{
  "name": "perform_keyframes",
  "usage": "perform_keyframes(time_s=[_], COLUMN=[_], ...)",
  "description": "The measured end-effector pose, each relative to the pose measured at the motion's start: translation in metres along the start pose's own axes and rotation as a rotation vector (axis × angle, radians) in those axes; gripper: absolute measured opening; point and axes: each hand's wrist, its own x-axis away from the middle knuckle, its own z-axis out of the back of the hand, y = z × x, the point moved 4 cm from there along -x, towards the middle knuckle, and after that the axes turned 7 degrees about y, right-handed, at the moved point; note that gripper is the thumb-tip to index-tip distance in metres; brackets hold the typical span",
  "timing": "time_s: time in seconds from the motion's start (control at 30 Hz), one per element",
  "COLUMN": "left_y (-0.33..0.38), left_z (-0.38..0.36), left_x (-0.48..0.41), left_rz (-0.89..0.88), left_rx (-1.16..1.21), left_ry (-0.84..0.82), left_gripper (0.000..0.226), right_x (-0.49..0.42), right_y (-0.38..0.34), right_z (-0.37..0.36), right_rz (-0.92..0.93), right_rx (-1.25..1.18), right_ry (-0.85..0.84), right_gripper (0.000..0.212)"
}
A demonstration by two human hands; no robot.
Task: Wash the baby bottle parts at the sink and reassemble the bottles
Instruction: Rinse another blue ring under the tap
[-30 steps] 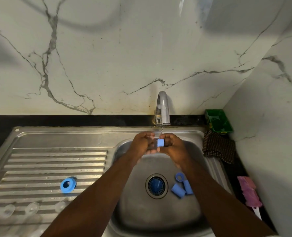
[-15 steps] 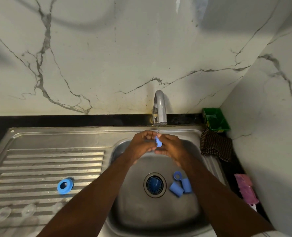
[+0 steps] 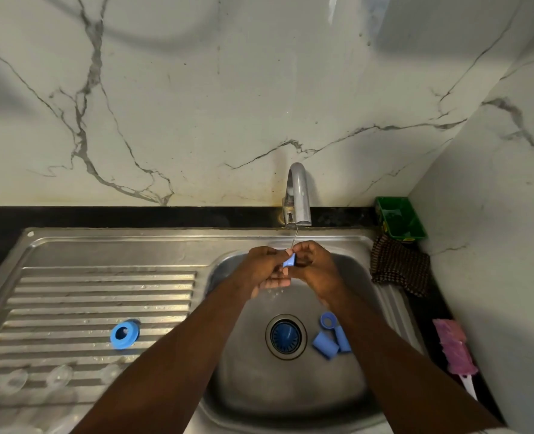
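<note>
Rinsing: left hand (image 3: 264, 267) and right hand (image 3: 317, 267) fingers (image 3: 303, 245) pinch blue part (image 3: 289, 261) under tap (image 3: 298, 195) trickle; part rotated since 1 s ago, rinse continuing, 3 blue pieces (image 3: 325, 345) wait in sink (image 3: 290, 399)

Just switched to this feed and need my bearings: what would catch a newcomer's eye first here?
The left hand and right hand pinch a small blue part under a thin stream from the tap, above the basin. More blue pieces lie in the basin right of the drain. A blue ring sits alone on the drainboard to the left.
</note>
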Motion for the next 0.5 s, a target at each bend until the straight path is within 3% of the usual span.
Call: perform_keyframes(time_s=[0.1,0.23,0.3,0.4,0.5], left_y=[0.003,0.009,0.011,0.009,0.007], left_z=[0.000,0.002,0.003,-0.001,-0.004], left_x=[-0.001,-0.004,-0.003,-0.001,-0.001], left_rz=[-0.137,-0.345,-0.354,-0.340,-0.300], left_rx=[0.012,-0.093,-0.051,-0.073,-0.116], left_ry=[0.025,0.002,-0.039,-0.078,-0.026], left_gripper=[0.021,0.044,0.049,0.040,0.020], right_x=[0.001,-0.002,-0.002,-0.004,-0.004], right_y=[-0.002,-0.001,0.002,0.006,0.002], right_z=[0.004,0.008,0.009,0.007,0.007], right_rz=[0.005,-0.148,-0.212,-0.219,-0.126], right_rx=[-0.060,-0.267,-0.205,-0.137,-0.104], right_ry=[-0.026,-0.070,-0.070,-0.096,0.003], right_gripper=[0.046,0.025,0.024,0.029,0.029])
